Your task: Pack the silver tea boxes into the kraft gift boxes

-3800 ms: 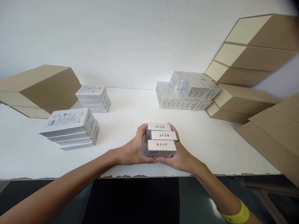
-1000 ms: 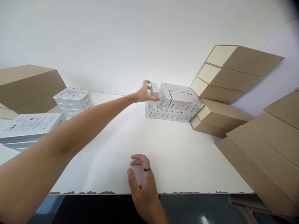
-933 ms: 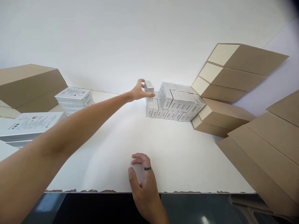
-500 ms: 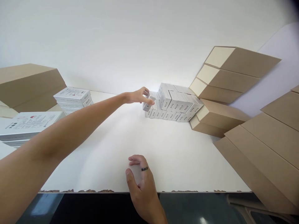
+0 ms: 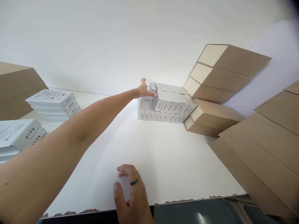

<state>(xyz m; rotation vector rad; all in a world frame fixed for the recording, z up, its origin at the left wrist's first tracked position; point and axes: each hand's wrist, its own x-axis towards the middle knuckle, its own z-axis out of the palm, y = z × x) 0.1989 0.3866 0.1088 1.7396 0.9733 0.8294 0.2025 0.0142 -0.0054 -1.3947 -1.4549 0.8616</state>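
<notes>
White wall (image 5: 116, 37) fills the upper part of the view, behind a white table (image 5: 173, 161) whose near edge is chipped, with brown showing through. On the right are the biggest objects: large brown cartons (image 5: 263, 140) rising toward the right edge of the view, a tilted-looking stack of three cartons (image 5: 233, 59) with cream end faces farther back, and a lower pair of cartons (image 5: 210, 115) beside the white boxes. Another brown carton (image 5: 16, 90) is cut off by the left edge of the view.

Next in size comes the block of small white boxes (image 5: 173, 102), packed side by side in two layers at the back of the table, against the lower pair; dark lettering marks their front ends. The lower layer reaches farther forward at its left end. Two smaller groups of white boxes lie flat on the left: a far stack (image 5: 51, 102) of four, and a near stack (image 5: 18, 135) cut off by the view and partly covered by the left arm.

The left hand (image 5: 143, 89) is at the upper left end of the block, fingers spread and thumb across a box there; whether it grips that box I cannot tell. The right hand (image 5: 133, 199) is empty, loosely curved over the table's near edge. Smallest is its dark ring (image 5: 134, 182).
</notes>
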